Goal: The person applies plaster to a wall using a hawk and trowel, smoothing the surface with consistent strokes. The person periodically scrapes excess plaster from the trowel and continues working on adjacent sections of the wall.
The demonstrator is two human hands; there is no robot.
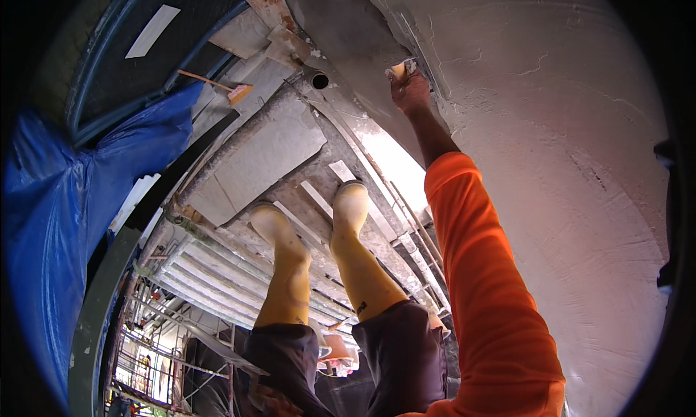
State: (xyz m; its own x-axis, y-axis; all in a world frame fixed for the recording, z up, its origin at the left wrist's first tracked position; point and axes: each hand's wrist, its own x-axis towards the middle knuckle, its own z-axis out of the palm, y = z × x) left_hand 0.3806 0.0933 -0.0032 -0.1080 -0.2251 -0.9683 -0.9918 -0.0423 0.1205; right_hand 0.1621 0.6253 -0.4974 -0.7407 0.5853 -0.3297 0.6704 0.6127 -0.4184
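My right hand (411,92) reaches far forward in an orange sleeve, its fingers closed around the pale handle of a plastering trowel (397,70). The trowel's long, thin blade lies against the grey plastered wall (551,127), seen nearly edge-on. Beside it is a darker, smoother patch (341,25); the lighter plaster on the right carries ridges and streaks. Low in the picture, a dim brownish shape by my dark trousers seems to be my left hand (274,401); shadow hides its fingers.
My yellow boots (284,272) stand on scaffold planks (217,272) with gaps between them. A board (268,156) lies ahead, near an open pipe end (320,80). Left are a broom (239,93) and blue tarp (51,221). Scaffolding (148,359) shows below.
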